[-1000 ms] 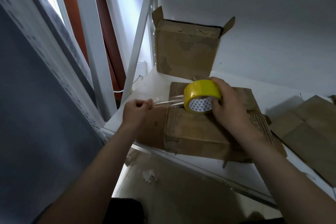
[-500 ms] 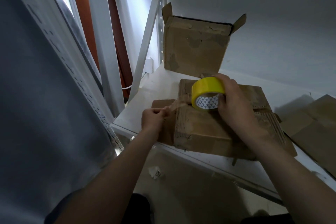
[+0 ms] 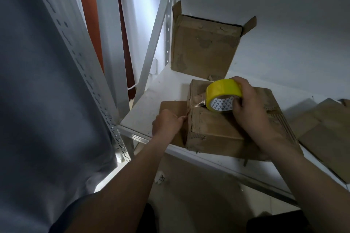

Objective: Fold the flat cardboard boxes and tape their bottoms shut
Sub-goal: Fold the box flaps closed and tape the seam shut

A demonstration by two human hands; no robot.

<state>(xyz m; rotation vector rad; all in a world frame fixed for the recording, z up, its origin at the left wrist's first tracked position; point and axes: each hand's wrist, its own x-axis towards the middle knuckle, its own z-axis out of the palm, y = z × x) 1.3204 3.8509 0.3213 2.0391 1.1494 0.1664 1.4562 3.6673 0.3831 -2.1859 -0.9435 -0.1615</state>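
Right hand (image 3: 253, 108): we grip the yellow tape roll (image 3: 223, 89) atop the brown cardboard box (image 3: 214, 130)
Left hand (image 3: 166, 125): we pinch the clear tape end (image 3: 199, 103)

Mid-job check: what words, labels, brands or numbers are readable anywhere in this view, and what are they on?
No text here can be read.
tape roll: the core shows only a pattern of small triangles, no words.
paper scrap on the floor: dark marks, too small and blurred to read.
folded box and upright box: scuffs and tears, no print visible.
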